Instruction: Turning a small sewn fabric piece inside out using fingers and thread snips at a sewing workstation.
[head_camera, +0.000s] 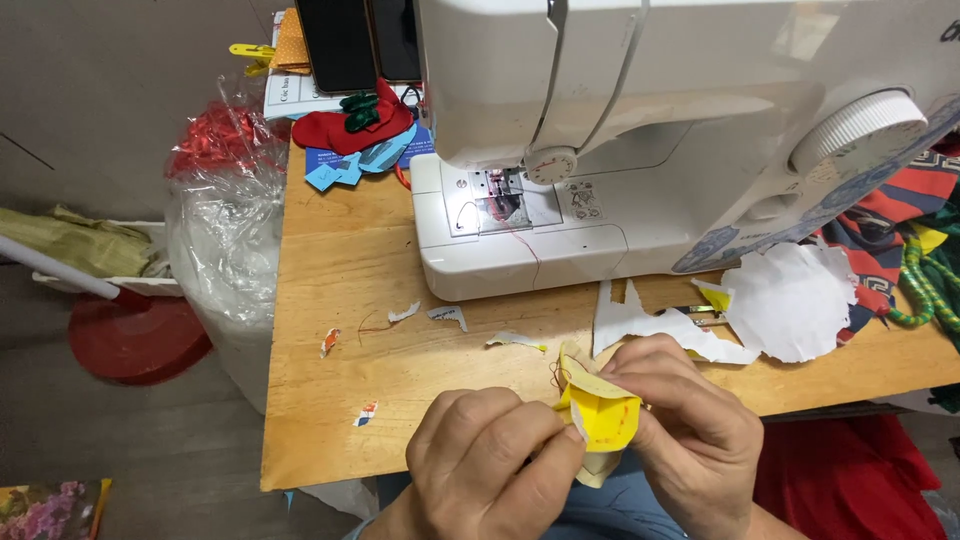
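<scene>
At lower centre, the left hand (490, 455) and right hand (690, 430) both pinch a small yellow fabric piece (600, 415), below the sewing machine (640, 130) on the table (340, 330).

Even, fairly bright indoor light. The sewing machine (640, 130) lamp throws glare onto its needle plate (500, 205). Focus stays sharp, shadows soft.

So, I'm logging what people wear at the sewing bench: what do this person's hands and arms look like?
Both the left hand and right hand are bare: no gloves, rings or watch visible. No sleeves show at the wrists. Fingernails are short and unpainted.
</scene>
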